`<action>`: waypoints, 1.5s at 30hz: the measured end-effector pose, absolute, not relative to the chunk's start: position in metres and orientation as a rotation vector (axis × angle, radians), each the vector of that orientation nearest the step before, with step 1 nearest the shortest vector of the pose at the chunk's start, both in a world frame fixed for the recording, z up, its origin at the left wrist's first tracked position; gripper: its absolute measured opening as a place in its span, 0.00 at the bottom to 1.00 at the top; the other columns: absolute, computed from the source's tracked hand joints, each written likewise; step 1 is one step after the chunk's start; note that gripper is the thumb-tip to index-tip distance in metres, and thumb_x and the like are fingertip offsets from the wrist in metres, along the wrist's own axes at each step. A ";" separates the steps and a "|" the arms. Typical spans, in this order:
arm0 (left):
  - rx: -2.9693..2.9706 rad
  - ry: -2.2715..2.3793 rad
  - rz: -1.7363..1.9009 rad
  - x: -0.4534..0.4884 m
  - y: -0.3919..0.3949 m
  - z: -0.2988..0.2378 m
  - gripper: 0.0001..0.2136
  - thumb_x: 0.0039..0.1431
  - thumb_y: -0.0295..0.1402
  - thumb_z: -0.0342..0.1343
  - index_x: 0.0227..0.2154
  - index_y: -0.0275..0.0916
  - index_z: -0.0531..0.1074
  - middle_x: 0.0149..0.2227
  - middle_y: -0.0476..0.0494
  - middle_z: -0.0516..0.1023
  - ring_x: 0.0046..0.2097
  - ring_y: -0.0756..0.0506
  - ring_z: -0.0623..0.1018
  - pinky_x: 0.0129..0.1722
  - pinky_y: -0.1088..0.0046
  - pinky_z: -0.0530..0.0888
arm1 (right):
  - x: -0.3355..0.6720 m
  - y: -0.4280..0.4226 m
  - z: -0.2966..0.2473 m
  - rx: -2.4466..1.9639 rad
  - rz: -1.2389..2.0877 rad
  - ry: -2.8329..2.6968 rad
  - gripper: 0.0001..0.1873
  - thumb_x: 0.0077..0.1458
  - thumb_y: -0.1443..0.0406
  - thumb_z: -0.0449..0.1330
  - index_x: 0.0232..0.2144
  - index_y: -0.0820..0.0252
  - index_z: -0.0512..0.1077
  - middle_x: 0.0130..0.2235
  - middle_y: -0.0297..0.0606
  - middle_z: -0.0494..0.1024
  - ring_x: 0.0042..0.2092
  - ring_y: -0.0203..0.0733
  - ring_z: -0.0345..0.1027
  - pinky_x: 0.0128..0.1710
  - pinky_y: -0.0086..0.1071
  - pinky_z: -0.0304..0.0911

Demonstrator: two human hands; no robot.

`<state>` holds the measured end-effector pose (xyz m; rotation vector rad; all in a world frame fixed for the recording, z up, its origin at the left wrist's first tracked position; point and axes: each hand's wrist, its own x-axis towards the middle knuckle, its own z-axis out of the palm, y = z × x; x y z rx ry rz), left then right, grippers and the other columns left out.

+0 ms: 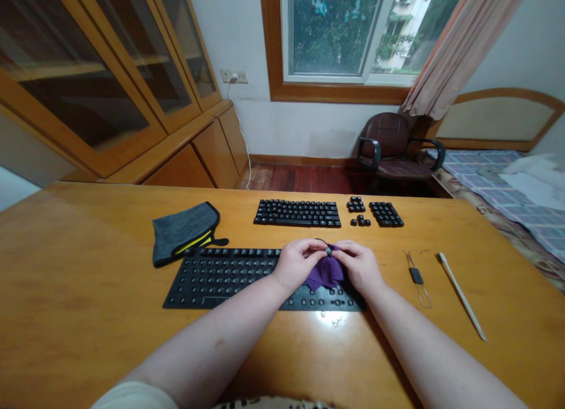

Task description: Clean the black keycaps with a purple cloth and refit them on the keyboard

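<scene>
Above the right part of a black keyboard [229, 273], my two hands meet over a small dark keycap [328, 251]. My left hand [302, 260] pinches the keycap between thumb and fingers. Opposite it, my right hand [359, 266] is closed on a purple cloth [325, 275], its thumb and fingers against the keycap too. The cloth hangs down over the keyboard. Most keys of the keyboard's top row are on, while bare switches show across the lower rows. Part of the keyboard lies hidden under my hands and the cloth.
Behind the keyboard, loose keycaps [298, 213] lie in rows, with a numpad group [386, 215] further right. A folded grey cloth [183, 232] rests at the left. On the right are a wire keycap puller [415, 276] and a thin pale brush-like stick [462, 297].
</scene>
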<state>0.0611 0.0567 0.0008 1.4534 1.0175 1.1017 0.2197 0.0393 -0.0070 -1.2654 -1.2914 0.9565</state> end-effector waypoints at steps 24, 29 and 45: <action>2.003 1.071 1.148 0.053 0.055 0.004 0.07 0.50 0.27 0.56 0.32 0.41 0.74 0.34 0.47 0.78 0.37 0.48 0.76 0.42 0.70 0.73 | 0.217 0.037 -0.010 -1.165 1.133 -1.190 0.13 0.36 0.64 0.67 0.30 0.57 0.77 0.35 0.39 0.79 0.38 0.45 0.72 0.43 0.40 0.64; 2.114 1.032 1.114 0.052 0.054 0.002 0.07 0.50 0.27 0.55 0.33 0.42 0.75 0.35 0.47 0.78 0.41 0.47 0.76 0.45 0.69 0.71 | 0.216 0.038 -0.011 -1.223 1.126 -1.211 0.11 0.35 0.64 0.67 0.27 0.59 0.77 0.30 0.38 0.79 0.34 0.43 0.72 0.37 0.36 0.65; 2.077 1.030 1.066 0.053 0.053 0.004 0.09 0.50 0.25 0.55 0.33 0.43 0.75 0.35 0.49 0.78 0.39 0.48 0.76 0.44 0.71 0.71 | 0.215 0.039 -0.008 -1.238 1.190 -1.187 0.13 0.34 0.64 0.67 0.27 0.60 0.74 0.27 0.36 0.77 0.29 0.39 0.70 0.32 0.32 0.65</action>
